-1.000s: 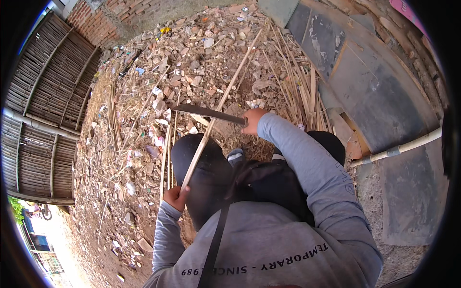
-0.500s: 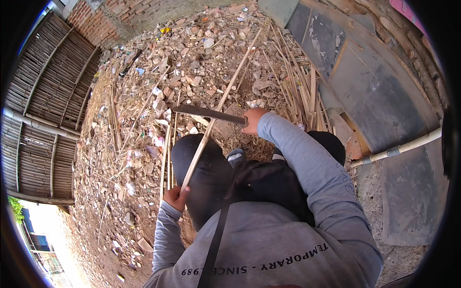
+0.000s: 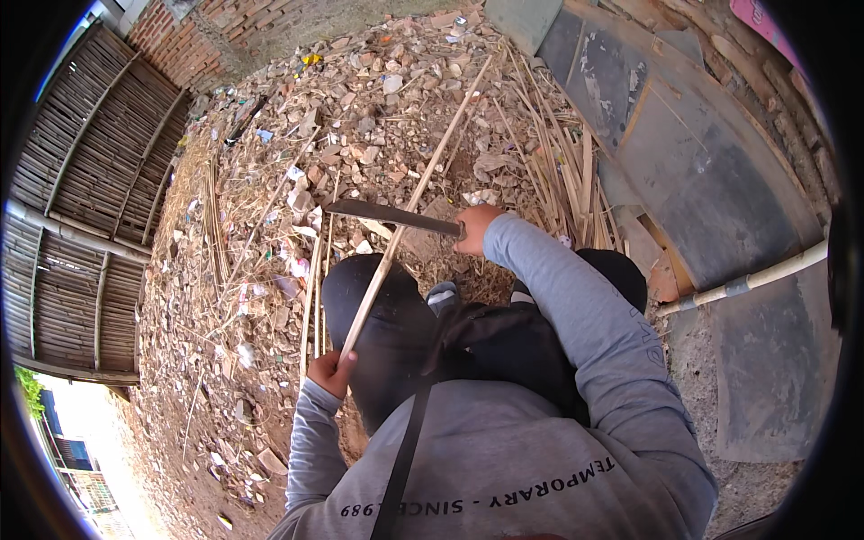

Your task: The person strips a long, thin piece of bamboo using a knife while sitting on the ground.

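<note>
My left hand [image 3: 331, 372] is closed around the near end of a long, pale bamboo strip [image 3: 419, 191], beside my left knee. The strip slants away up and to the right, its far end over the rubble. My right hand [image 3: 475, 229] grips a machete [image 3: 391, 214] at its handle end. The dark blade points left and lies across the strip about midway along it, above my knees. Whether the edge bites into the bamboo is too small to tell. The machete's handle is mostly hidden in my fist.
Broken brick and stone [image 3: 360, 135] cover the ground ahead. A pile of bamboo strips [image 3: 576, 180] lies at the right, with more strips [image 3: 214, 225] at the left. Dark flat sheets [image 3: 711, 162] and a pole [image 3: 747, 279] are on the right, a bamboo-slat panel [image 3: 81, 180] far left.
Almost nothing differs. The machete and my right hand have shifted very slightly downward, while my left hand and the bamboo strip stay in place.
</note>
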`<state>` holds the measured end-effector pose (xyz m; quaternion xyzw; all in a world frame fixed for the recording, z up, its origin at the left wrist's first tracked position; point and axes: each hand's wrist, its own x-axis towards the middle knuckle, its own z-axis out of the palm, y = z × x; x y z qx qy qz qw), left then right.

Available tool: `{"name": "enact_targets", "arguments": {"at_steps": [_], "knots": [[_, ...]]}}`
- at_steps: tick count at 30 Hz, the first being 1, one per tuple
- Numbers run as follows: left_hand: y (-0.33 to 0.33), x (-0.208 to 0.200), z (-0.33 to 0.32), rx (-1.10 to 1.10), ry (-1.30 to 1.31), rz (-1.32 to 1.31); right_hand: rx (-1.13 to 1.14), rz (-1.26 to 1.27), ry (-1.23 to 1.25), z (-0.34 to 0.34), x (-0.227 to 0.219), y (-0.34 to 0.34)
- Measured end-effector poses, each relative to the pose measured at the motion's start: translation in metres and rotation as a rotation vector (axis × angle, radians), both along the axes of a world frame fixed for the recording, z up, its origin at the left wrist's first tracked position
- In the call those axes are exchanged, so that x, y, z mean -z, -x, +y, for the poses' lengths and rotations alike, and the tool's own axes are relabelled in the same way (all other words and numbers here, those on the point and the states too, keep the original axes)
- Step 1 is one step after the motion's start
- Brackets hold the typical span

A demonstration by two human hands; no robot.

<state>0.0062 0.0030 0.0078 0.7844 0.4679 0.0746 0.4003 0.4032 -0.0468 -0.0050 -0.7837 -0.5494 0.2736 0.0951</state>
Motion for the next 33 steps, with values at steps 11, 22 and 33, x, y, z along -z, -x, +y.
{"name": "enact_targets", "arguments": {"at_steps": [11,22,33], "knots": [[0.004,0.007,0.003,0.003,-0.024,0.005,0.005,-0.067,-0.035,-0.008,-0.026,0.003],[-0.004,0.009,-0.007,0.087,-0.399,0.157,0.044,-0.075,0.074,-0.007,-0.025,-0.007],[0.0,0.001,-0.003,0.103,-0.306,0.133,0.061,-0.155,-0.001,-0.007,-0.005,-0.015]]}}
